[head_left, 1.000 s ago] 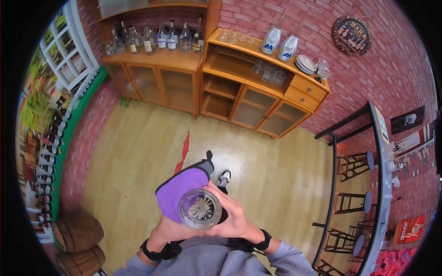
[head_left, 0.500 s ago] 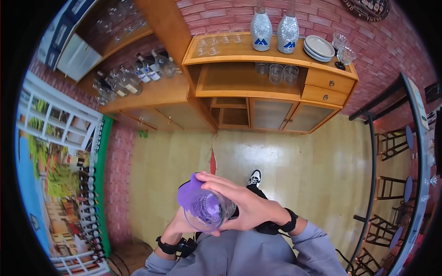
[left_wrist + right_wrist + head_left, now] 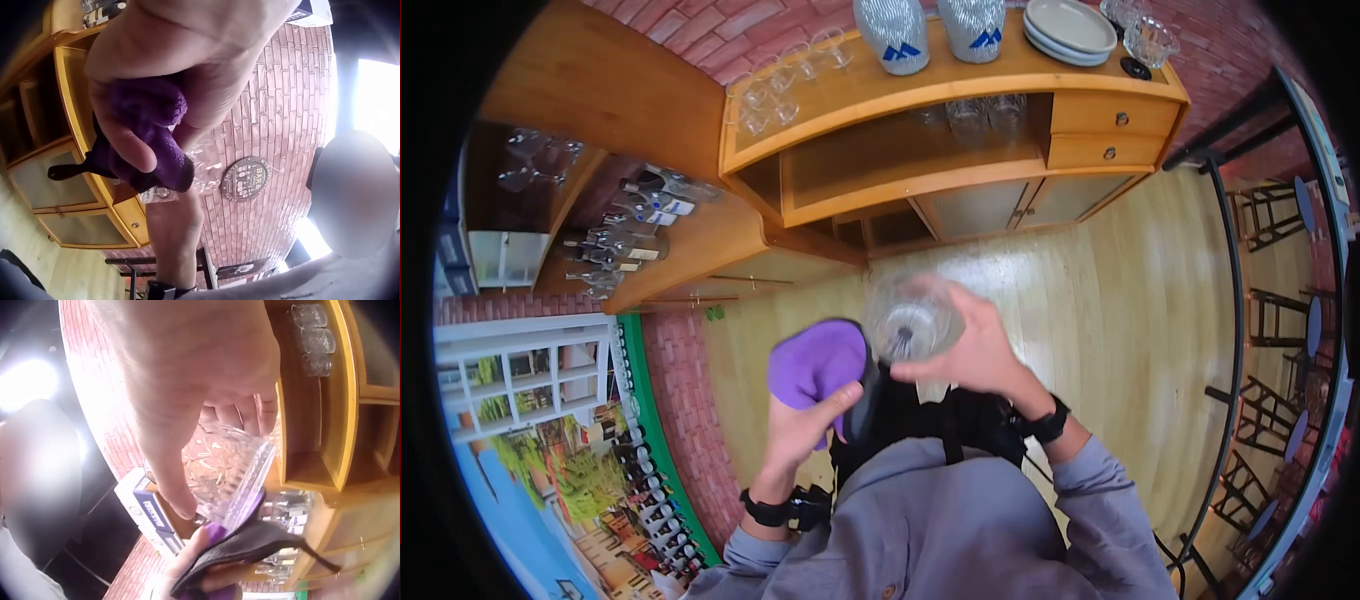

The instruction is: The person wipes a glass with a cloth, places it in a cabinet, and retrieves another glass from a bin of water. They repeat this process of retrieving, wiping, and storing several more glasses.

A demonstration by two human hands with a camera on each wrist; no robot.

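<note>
Glass (image 3: 910, 325): gripped round its side by my right hand (image 3: 980, 348), just right of the soft purple cloth (image 3: 812, 360) pinched in my left hand (image 3: 798, 430). I judge it rigid, fairly heavy, slippery, breakable; best held round the patterned wall.

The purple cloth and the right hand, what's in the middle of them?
A clear glass is between the purple cloth and the right hand, which is holding it. The head view shows that.

Two bottles (image 3: 890, 42) stand left of the plates (image 3: 1068, 30) on the cabinet (image 3: 860, 98).
</note>
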